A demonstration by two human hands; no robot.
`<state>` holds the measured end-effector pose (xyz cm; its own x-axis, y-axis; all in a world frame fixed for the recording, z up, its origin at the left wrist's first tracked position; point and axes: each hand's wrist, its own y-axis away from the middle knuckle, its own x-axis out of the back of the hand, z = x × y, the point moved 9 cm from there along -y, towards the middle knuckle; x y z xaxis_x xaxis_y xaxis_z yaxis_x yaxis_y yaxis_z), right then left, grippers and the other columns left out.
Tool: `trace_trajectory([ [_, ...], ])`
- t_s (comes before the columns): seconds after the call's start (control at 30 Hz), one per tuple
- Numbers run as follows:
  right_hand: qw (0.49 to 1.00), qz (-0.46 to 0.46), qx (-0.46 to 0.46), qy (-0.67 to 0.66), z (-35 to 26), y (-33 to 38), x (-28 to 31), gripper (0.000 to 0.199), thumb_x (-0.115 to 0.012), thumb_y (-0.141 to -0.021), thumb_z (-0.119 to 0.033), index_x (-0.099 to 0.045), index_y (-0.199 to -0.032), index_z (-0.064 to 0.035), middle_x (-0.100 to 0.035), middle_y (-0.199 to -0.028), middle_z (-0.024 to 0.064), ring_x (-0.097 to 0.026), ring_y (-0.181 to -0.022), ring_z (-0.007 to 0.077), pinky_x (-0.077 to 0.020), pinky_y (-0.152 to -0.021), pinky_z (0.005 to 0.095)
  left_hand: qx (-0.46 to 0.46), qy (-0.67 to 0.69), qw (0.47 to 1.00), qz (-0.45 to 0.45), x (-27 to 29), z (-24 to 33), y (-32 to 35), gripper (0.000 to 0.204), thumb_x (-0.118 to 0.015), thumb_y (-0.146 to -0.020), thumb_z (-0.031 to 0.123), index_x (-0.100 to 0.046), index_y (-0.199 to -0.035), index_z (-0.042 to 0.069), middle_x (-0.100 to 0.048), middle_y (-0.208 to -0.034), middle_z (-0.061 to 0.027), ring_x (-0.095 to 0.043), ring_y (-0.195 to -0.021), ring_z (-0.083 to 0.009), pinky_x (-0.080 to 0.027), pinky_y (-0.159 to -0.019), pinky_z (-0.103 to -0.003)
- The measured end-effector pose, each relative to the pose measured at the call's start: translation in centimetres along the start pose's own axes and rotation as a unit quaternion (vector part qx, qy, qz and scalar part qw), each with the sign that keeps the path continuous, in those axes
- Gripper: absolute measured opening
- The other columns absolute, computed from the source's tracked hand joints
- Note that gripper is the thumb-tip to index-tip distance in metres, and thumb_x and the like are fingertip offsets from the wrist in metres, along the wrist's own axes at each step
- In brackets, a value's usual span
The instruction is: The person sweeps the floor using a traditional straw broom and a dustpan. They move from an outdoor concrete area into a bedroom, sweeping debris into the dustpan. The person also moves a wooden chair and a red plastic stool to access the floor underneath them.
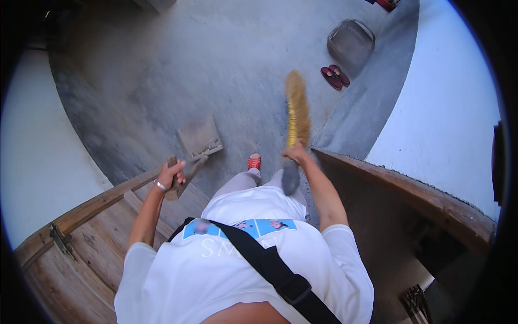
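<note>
Hands work apart: our left hand (171,174) grips the dustpan (198,141) handle, pan tilted just above the concrete floor (162,65), while our right hand (295,155) clenches the broom (297,113), its straw bristles pointing forward near our red shoe (254,161).

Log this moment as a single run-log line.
left hand: grips dustpan handle | dustpan: on concrete floor | right hand: grips straw broom | nearby: red sandals, basket

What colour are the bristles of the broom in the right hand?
Golden yellow broom bristles, held by the right hand; the head view shows it best.
</note>
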<state>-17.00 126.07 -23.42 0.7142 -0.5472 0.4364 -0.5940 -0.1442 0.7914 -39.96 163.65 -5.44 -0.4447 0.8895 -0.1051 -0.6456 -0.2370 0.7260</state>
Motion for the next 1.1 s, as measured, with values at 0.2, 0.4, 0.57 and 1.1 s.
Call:
trace_trajectory([
  [0.2,0.968,-0.207,0.120,-0.071,-8.3,0.0,-7.4,0.060,-0.070,-0.056,-0.012,-0.051,-0.113,-0.0100,-0.057,-0.085,0.0064,-0.055,-0.071,0.0162,-0.0466,-0.062,0.0278,-0.021,0.076,0.996,0.028,2.4,-2.0,3.3,0.029,-0.057,-0.081,0.020,-0.039,-0.062,0.010,-0.039,-0.048,-0.0010,-0.043,-0.038,-0.0127,-0.043,-0.043,-0.030],
  [0.4,0.955,-0.178,0.202,-0.123,-14.5,-1.9,-0.9,0.062,-0.067,-0.061,-0.008,-0.048,-0.120,-0.0134,-0.056,-0.083,0.0030,-0.053,-0.069,0.0114,-0.0458,-0.059,0.0266,-0.008,0.144,0.987,0.066,1.5,-2.6,3.5,0.029,-0.057,-0.082,0.021,-0.039,-0.063,0.010,-0.039,-0.049,-0.0002,-0.043,-0.040,-0.0117,-0.044,-0.045,-0.029],
  [0.57,0.967,-0.094,0.137,-0.191,-16.2,-7.5,9.4,0.053,-0.066,-0.060,-0.010,-0.051,-0.111,-0.0042,-0.055,-0.077,0.0048,-0.054,-0.062,0.0146,-0.0450,-0.055,0.0280,-0.010,0.209,0.972,0.109,0.6,-2.7,1.6,0.025,-0.057,-0.082,0.022,-0.041,-0.066,0.010,-0.039,-0.050,0.0008,-0.042,-0.041,-0.0106,-0.044,-0.045,-0.029],
  [1.1,0.998,-0.014,-0.019,0.052,-19.4,-40.5,15.9,0.074,-0.079,-0.045,-0.021,-0.047,-0.106,0.0050,-0.058,-0.102,0.0172,-0.059,-0.090,0.0216,-0.0489,-0.077,0.0313,-0.018,0.394,0.870,0.296,-2.8,2.2,-7.5,0.035,-0.054,-0.085,0.027,-0.040,-0.055,0.015,-0.038,-0.048,0.0020,-0.042,-0.044,-0.0111,-0.043,-0.049,-0.030],
])
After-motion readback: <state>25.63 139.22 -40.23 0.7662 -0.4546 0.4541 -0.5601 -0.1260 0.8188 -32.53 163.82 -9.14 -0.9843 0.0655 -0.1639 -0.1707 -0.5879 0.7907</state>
